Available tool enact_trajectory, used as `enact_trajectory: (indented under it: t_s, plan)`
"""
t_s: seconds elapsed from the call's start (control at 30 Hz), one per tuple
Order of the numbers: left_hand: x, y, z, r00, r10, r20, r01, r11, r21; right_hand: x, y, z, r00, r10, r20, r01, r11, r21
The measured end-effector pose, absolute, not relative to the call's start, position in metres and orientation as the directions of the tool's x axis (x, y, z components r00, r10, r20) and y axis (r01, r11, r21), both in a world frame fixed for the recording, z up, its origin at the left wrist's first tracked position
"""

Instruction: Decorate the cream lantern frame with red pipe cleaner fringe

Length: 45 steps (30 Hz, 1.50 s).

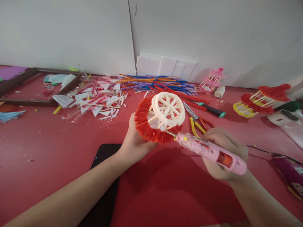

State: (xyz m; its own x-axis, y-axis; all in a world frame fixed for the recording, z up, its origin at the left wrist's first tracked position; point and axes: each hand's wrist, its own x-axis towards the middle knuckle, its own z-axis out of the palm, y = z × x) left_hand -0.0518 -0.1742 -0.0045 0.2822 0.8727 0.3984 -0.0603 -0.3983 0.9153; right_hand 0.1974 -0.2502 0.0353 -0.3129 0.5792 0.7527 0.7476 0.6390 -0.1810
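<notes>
Pagoda model (158, 117) sits in the left hand (136, 142), fingers curled round it; the right hand (222, 138) wraps its fingers round a pink glue gun (204, 149); pipe cleaners (151, 82) lie behind.

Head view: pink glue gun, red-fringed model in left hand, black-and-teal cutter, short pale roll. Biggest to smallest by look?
1. Red-fringed model and pink glue gun, unranked: the gun looks longer, the model broader.
2. Black-and-teal cutter
3. Short pale roll
</notes>
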Motion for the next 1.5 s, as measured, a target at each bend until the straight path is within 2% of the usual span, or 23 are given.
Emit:
enact_trajectory:
  t_s: [0.3,0.63,1.0,1.2,1.5]
  plan:
    - [-0.053,-0.174,-0.007,0.286,0.875,0.391,-0.037,-0.398,0.917,0.199,-0.249,0.037,-0.288,0.569,0.771,0.768,0.618,-0.169]
    - [-0.049,-0.169,0.001,0.409,0.773,0.485,-0.104,-0.489,0.866,0.200,-0.250,0.038,-0.270,0.575,0.772,0.774,0.607,-0.181]
    - [-0.048,-0.171,0.005,0.362,0.824,0.436,-0.098,-0.431,0.897,0.204,-0.250,0.036,-0.267,0.554,0.789,0.765,0.620,-0.176]
    - [-0.046,-0.171,0.004,0.361,0.822,0.440,-0.099,-0.435,0.895,0.210,-0.248,0.035,-0.317,0.519,0.794,0.785,0.613,-0.087]
    - [-0.047,-0.170,0.004,0.382,0.791,0.478,-0.114,-0.473,0.874,0.211,-0.249,0.040,-0.320,0.549,0.772,0.831,0.555,-0.051]
